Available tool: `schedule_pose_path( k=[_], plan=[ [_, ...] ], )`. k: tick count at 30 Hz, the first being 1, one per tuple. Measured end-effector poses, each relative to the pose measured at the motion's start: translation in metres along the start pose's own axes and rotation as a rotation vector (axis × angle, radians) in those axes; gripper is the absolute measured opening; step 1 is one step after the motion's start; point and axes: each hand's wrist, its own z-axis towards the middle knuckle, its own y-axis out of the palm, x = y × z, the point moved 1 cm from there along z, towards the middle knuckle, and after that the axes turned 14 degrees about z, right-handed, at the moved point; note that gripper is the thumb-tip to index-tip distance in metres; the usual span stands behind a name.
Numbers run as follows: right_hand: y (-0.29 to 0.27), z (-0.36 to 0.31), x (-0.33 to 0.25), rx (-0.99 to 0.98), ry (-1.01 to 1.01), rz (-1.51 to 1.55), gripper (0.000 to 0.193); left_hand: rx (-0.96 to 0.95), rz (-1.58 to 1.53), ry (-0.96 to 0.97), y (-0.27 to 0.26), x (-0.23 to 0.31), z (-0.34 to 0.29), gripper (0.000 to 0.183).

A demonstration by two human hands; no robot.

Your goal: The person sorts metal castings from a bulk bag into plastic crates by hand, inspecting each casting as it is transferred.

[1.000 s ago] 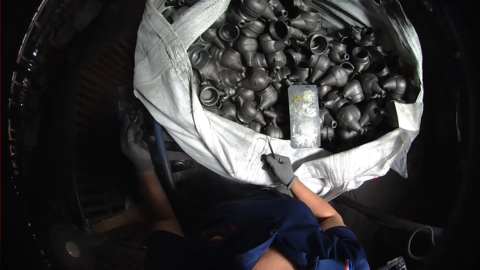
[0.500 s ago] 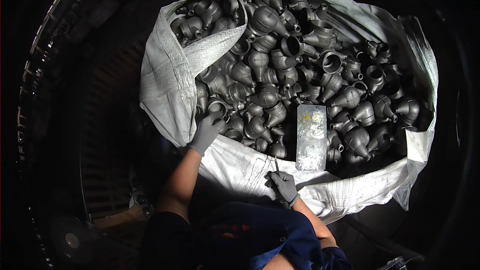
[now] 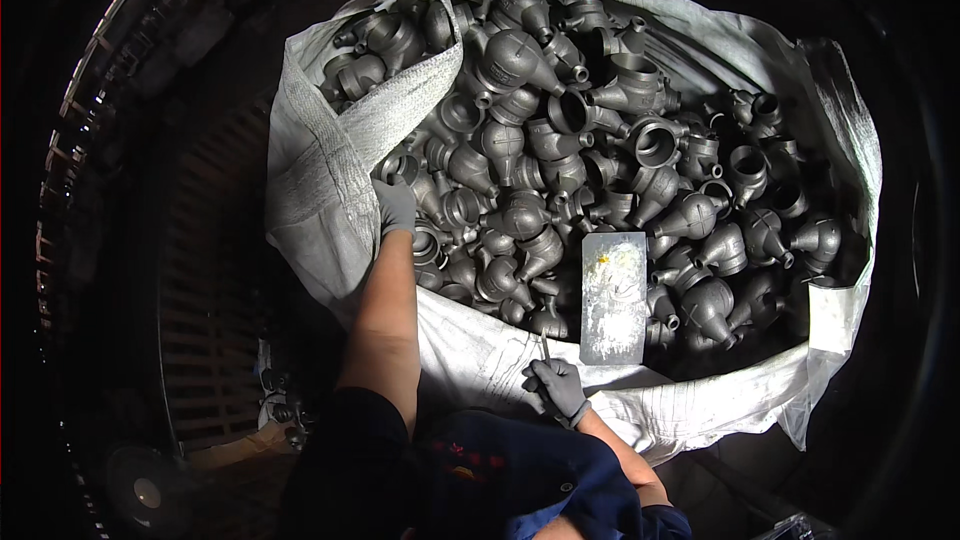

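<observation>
My left hand [image 3: 397,206], in a grey glove, reaches into the left side of a bag full of dark grey metal castings [image 3: 510,60]. Its fingers close on the rim of one open-ended metal casting [image 3: 399,168] beside the bag's folded edge; part of the fingers is hidden. Close to my body, the gloved right hand [image 3: 558,386] grips a thin rod-like tool [image 3: 545,344], whose tip points up toward the castings. Each casting has a rounded body and a narrow neck, and several show wide round openings.
The large white woven bag [image 3: 480,350] surrounds the pile, with a strap-like fold [image 3: 405,105] across its left. A scuffed flat rectangular plate [image 3: 613,305] lies on the castings near the front edge. Dark slatted racking [image 3: 205,340] stands at left.
My left hand has moved up and left, away from the front castings to one beside the fold. The right hand keeps the tool and has shifted slightly down. The whole view has shifted a little.
</observation>
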Motion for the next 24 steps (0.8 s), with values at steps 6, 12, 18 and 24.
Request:
schedule_pose_path(
  k=[6, 12, 18, 24],
  plan=[
    [-0.004, -0.004, -0.001, 0.012, -0.04, -0.199, 0.026, -0.279, -0.614, 0.038, 0.005, -0.034, 0.008, 0.037],
    [0.023, -0.041, -0.038, -0.084, -0.187, -0.161, 0.025, -0.887, -0.957, -0.348, -0.072, 0.0, -0.078, 0.032],
    [0.047, -0.046, -0.08, -0.172, -0.435, -0.043, 0.042, -1.064, -1.066, -0.232, -0.128, -0.002, -0.156, 0.029],
    [0.064, -0.066, -0.081, -0.119, -0.514, -0.193, 0.038, -1.104, -0.957, 0.113, -0.184, -0.003, -0.188, 0.039]
  ],
)
